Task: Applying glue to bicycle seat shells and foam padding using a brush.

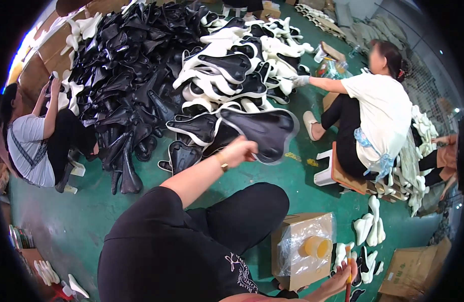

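My left hand (240, 152) is closed on the near edge of a black bicycle saddle shell (264, 133) with a pale, translucent rim. The shell is held out in front of me, its broad end to the right, overlapping the saddle pile from this view. At the lower right, my right hand (343, 278) grips a slim brush (348, 287) with a reddish-brown handle, held upright. Beside that hand, a cup of yellow liquid (317, 247) stands on a cardboard box (305, 274) partly covered with clear plastic.
Black saddle pieces (126, 70) and white-edged saddles (227, 65) form a large heap ahead. A gloved person (378, 100) sits on a stool at the right; another person (35, 136) sits at the left. White saddle pads (370, 226) and an open carton (411, 269) lie lower right.
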A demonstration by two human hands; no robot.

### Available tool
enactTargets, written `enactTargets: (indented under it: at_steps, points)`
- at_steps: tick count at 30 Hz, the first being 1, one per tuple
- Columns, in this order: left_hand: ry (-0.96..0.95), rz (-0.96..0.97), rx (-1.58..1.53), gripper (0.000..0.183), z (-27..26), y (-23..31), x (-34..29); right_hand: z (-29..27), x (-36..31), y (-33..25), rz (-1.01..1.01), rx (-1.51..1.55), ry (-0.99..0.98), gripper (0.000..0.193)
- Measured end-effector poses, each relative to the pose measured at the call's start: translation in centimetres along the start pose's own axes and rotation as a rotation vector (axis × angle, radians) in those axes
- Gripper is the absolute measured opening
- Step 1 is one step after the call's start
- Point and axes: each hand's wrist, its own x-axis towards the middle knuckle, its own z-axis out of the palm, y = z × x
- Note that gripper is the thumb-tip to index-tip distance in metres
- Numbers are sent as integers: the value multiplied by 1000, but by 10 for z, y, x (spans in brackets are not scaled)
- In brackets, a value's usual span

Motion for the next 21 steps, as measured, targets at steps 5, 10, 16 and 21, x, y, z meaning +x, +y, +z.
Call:
enactTargets:
  at_steps: [5, 10, 16, 21]
  points:
    - [-482, 13, 146, 55, 162, -4, -49, 55, -15, -22, -121, -35, -174, 38]
    - [-841, 73, 337, 74, 243, -65, -97, 51, -11, 5, -81, 173, 1, 59]
    - [-1418, -582, 247, 74, 259, -60, -74, -53, 26, 35, 185, 685, -140, 47]
    - [-1333, -1020, 153, 69, 261, -73, -62, -80, 17, 62, -8, -45, -84, 30]
